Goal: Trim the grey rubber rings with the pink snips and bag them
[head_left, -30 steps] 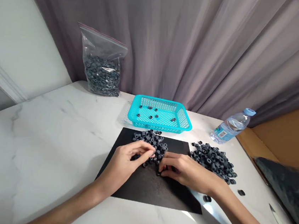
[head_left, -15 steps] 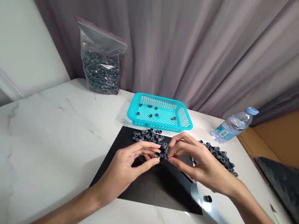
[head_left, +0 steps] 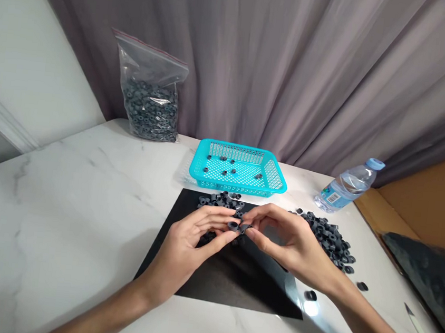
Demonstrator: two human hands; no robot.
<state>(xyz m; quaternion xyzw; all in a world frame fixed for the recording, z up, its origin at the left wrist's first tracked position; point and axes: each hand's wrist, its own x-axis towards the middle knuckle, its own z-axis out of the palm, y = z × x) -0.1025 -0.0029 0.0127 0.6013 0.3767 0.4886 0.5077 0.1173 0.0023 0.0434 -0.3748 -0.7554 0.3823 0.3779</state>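
My left hand (head_left: 190,242) hovers over a black mat (head_left: 218,280) and pinches a small dark grey ring (head_left: 233,225) between thumb and fingertips. My right hand (head_left: 289,245) meets it from the right, its fingers pinched on another small ring (head_left: 244,227) right beside the first. Behind both hands a pile of the same dark rings (head_left: 221,202) lies on the mat's far edge. A second pile of rings (head_left: 332,241) spreads on the marble table to the right of the mat.
A turquoise mesh basket (head_left: 274,180) with several rings in it stands behind the mat. A zip bag of rings (head_left: 150,100) leans on the curtain at the back left. A water bottle (head_left: 343,187) lies at the right, near a cardboard box (head_left: 433,204) and a dark plastic bag (head_left: 429,278).
My right hand rose off the mat with a ring and came up to my left hand's fingertips. Both hands now meet above the mat, slightly lifted.
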